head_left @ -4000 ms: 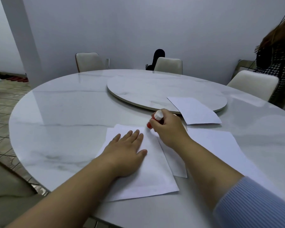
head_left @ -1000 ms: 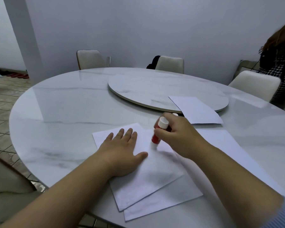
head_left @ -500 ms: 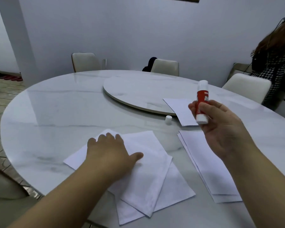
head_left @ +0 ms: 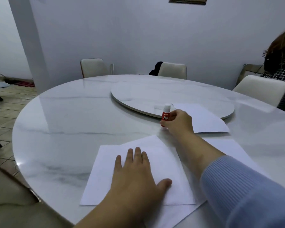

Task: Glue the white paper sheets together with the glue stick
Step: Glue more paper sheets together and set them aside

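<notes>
Right hand (head_left: 177, 122) grasping upright glue stick (head_left: 165, 113), left hand (head_left: 136, 175) flat — pressing paper sheets (head_left: 168, 163)

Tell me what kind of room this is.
Most likely a home dining room. A large round marble-look table carries a lazy Susan turntable at its centre, padded dining chairs stand around it, and shoes lie on the tiled floor by the doorway.

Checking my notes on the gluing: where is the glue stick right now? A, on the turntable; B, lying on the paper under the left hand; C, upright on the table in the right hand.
C: the right hand grips the glue stick upright on the table.
</notes>
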Available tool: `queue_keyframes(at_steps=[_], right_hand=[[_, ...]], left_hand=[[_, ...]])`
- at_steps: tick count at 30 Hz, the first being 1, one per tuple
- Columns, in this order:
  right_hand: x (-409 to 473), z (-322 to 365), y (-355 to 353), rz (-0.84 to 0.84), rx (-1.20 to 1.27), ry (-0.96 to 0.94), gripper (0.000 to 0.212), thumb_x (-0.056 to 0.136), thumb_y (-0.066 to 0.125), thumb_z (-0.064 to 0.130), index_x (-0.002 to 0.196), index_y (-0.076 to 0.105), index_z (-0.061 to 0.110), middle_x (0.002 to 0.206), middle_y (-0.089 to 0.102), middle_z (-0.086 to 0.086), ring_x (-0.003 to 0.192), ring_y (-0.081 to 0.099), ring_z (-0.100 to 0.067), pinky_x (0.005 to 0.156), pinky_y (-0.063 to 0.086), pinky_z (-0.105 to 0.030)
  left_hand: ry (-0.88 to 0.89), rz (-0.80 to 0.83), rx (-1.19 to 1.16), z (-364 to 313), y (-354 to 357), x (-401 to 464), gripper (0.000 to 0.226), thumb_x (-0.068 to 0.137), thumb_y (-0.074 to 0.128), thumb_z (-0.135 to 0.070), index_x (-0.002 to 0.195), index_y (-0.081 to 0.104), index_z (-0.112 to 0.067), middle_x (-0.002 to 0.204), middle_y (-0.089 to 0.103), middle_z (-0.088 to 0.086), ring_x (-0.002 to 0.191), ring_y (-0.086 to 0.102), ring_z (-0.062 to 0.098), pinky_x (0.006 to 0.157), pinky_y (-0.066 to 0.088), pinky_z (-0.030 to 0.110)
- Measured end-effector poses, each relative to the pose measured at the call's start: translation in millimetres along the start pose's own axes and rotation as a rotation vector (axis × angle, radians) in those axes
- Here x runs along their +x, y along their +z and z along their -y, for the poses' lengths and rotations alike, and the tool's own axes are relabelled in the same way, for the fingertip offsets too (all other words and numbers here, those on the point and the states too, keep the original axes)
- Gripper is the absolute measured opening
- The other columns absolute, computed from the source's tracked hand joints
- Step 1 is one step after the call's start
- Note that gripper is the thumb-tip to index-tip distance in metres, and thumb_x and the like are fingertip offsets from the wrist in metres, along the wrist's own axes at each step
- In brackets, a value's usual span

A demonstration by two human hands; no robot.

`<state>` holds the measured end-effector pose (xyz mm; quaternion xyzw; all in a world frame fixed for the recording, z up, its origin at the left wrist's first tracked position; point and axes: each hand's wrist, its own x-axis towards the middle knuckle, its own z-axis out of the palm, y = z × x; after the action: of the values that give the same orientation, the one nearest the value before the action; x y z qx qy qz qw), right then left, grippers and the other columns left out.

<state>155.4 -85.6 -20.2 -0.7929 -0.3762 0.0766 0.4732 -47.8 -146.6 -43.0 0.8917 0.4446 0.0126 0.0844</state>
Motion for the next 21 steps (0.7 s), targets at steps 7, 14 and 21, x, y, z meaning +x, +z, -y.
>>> queue_keyframes(at_steps=[7, 14, 21], right_hand=[[-6.9, 7.7, -82.3, 0.075, -0.051, -0.005, 0.063, 0.063, 0.087, 0.034, 0.116, 0.063, 0.011, 0.093, 0.067, 0.003, 0.078, 0.061, -0.01, 0.066, 0.045, -0.019], [-97.9, -24.8, -181.9, 0.724, -1.021, 0.252, 0.12, 0.044, 0.075, 0.073, 0.145, 0.032, 0.023, 0.144, 0.044, 0.007, 0.127, 0.046, -0.014, 0.102, 0.037, -0.025], [-113.7, -49.2, -191.4, 0.386, -0.833, 0.096, 0.021, 0.07, 0.074, 0.041, 0.067, 0.063, 0.024, 0.073, 0.063, 0.008, 0.066, 0.058, -0.008, 0.053, 0.038, -0.021]], left_hand=[[-0.013, 0.017, -0.013, -2.9, 0.4, -1.0, 0.094, 0.081, 0.025, -0.071, 0.148, -0.005, -0.014, 0.159, -0.01, 0.004, 0.145, -0.01, 0.02, 0.116, -0.004, 0.047], [-0.03, 0.011, 0.024, -22.0, -0.1, 7.5, 0.093, 0.082, 0.021, -0.072, 0.148, 0.001, -0.009, 0.159, -0.003, 0.009, 0.145, -0.004, 0.026, 0.114, 0.003, 0.05], [-0.003, -0.032, -0.087, -18.0, -4.1, 13.1, 0.08, 0.086, 0.017, -0.068, 0.148, 0.001, -0.02, 0.159, -0.008, 0.004, 0.145, -0.012, 0.024, 0.115, -0.003, 0.046]])
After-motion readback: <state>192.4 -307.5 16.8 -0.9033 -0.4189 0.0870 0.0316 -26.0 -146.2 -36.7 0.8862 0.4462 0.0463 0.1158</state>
